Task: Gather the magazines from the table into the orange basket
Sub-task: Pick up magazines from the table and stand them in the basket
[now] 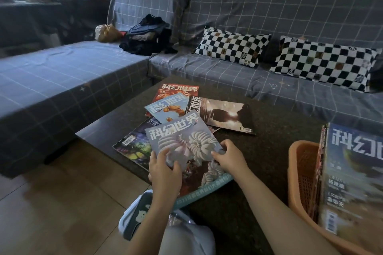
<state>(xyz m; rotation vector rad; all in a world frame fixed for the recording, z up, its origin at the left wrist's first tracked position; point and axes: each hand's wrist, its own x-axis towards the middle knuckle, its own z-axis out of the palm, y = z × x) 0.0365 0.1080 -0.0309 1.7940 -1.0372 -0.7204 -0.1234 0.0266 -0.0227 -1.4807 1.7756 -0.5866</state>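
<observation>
Left hand (164,168) and right hand (229,156) both pinch grey shell-cover magazine (186,143), title "科幻世界", atop loose pile on table (269,141). Orange basket (304,174) at right holds upright magazines (352,182), same title.

A grey magazine (182,143) with white shell shapes lies tilted between both grips, its near corners pinched. Four more magazines (223,116) fan out overlapping beyond it (one red-covered). Right of the grips, the orange basket (302,174) holds upright magazines (352,176).
</observation>
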